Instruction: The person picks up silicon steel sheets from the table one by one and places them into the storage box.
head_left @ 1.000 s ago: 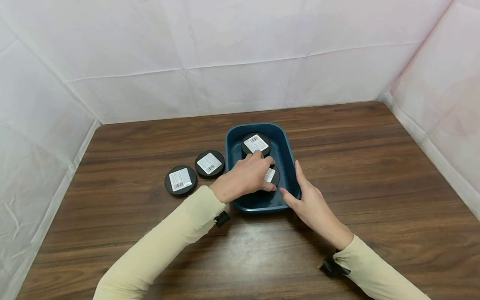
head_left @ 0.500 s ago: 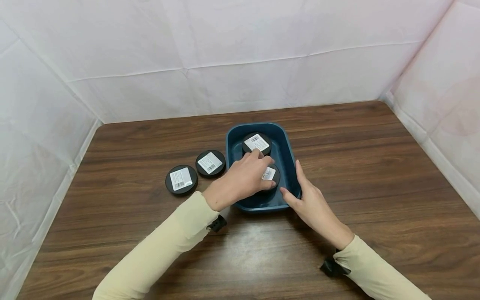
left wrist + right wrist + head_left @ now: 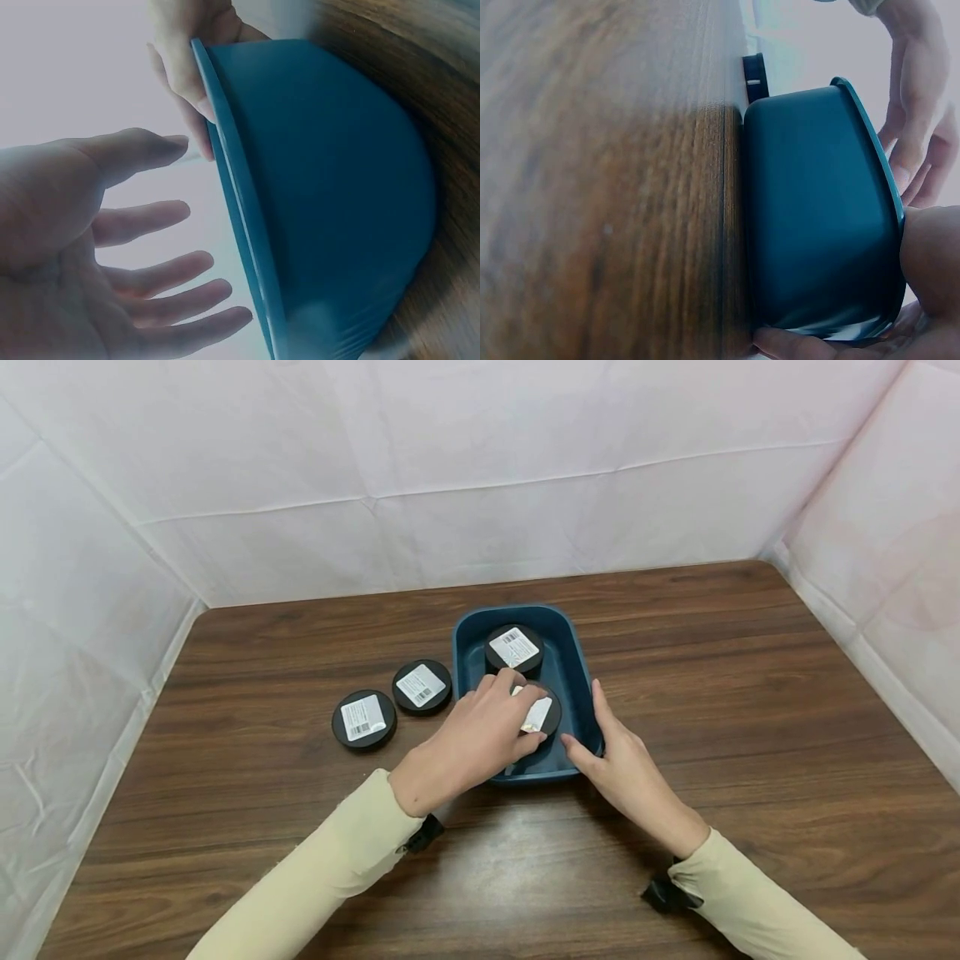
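Black, probably light and stiff, two discs point(image 3: 364, 721) lie left of the blue tub point(image 3: 564, 672); their sides suit a pinch. The left hand point(image 3: 480, 731) hovers, fingers loosely spread, holding nothing, over two more discs point(image 3: 514, 648) inside, while the right hand point(image 3: 628, 775) grips the tub's near right corner

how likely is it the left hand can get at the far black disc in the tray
Probably yes: the left hand looks empty, near the far black disc, and the right hand holds the tray from the right, leaving the way free.
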{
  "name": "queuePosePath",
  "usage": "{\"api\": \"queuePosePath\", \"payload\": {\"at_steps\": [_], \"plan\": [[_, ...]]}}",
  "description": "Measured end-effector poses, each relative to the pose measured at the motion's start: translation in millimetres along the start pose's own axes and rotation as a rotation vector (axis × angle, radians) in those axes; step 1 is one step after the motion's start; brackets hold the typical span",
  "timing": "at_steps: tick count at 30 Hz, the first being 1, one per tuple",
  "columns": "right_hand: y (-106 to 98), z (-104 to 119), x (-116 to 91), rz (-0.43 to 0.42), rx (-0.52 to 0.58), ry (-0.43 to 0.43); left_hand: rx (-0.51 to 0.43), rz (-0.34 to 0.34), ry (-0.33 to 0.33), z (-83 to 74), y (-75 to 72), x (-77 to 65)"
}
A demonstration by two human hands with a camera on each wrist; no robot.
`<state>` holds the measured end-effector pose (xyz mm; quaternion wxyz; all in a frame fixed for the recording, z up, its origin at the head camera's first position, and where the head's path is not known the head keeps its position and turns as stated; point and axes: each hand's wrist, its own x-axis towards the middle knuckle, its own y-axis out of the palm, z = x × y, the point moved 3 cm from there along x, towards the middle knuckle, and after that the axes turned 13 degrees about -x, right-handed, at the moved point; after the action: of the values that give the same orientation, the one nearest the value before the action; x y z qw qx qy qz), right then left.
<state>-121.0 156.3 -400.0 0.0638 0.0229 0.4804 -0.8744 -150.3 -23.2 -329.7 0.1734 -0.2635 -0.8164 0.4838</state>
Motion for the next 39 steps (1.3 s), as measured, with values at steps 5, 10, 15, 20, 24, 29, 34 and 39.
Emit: {"api": "queuePosePath", "payload": {"at_steps": [5, 10, 15, 20, 24, 29, 34, 39], "plan": [[0.1, -0.2, 0.3, -0.005, -0.006, -0.002, -0.007, -0.04, 0.032, -3.0, -1.1, -5.4], [-0.3, 0.0, 0.3, -0.006, -0.008, 0.001, -0.041, -0.072, 0.031, -2.5, -4.3, -10.0], [-1.1, 0.6, 1.1, -0.018, -0.014, -0.002, -0.07, -0.088, 0.052, -0.4, -6.6, -15.3], [-1.0, 0.2, 1.4, -0.024, -0.015, -0.006, -0.096, -0.142, 0.09, 2.9, -9.1, -22.1], [-0.3, -0.3, 1.4, -0.019, -0.011, -0.004, -0.113, -0.168, 0.094, 5.5, -10.0, -27.0], [0.2, -0.3, 1.9, -0.015, -0.009, -0.002, -0.11, -0.185, 0.107, 8.1, -9.3, -32.0], [-0.1, -0.1, 1.7, -0.01, -0.008, 0.0, -0.092, -0.232, 0.143, 8.3, -10.1, -35.9], [0.3, -0.1, 1.5, -0.011, -0.007, 0.001, -0.091, -0.297, 0.192, 8.5, -10.9, -40.5]]}}
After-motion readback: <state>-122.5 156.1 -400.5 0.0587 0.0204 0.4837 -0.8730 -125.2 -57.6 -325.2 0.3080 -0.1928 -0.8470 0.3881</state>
